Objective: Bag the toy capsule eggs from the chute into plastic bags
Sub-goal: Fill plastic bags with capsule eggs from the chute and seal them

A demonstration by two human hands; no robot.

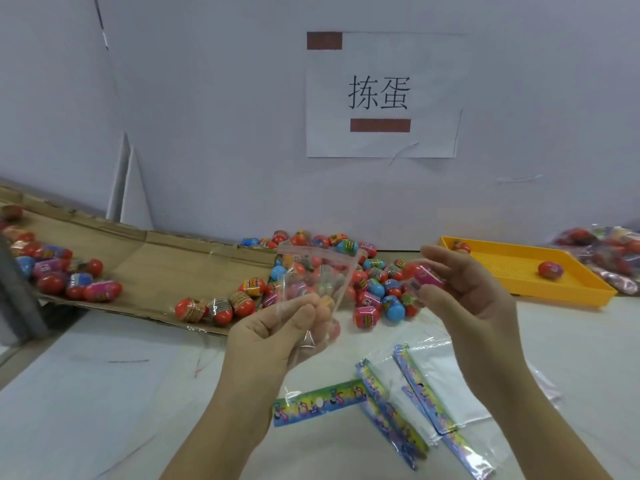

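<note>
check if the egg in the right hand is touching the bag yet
Apart. The head view shows the pink egg in the right hand separated from the clear bag by a gap.

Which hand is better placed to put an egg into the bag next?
Right. The right hand already holds a pink egg beside the clear bag's opening, while the left hand holds that bag.

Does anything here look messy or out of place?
Mostly the eggs: they have spilled off the cardboard chute onto the white table. The wall sign is torn at its lower edge, and the empty bags lie unevenly.
</note>
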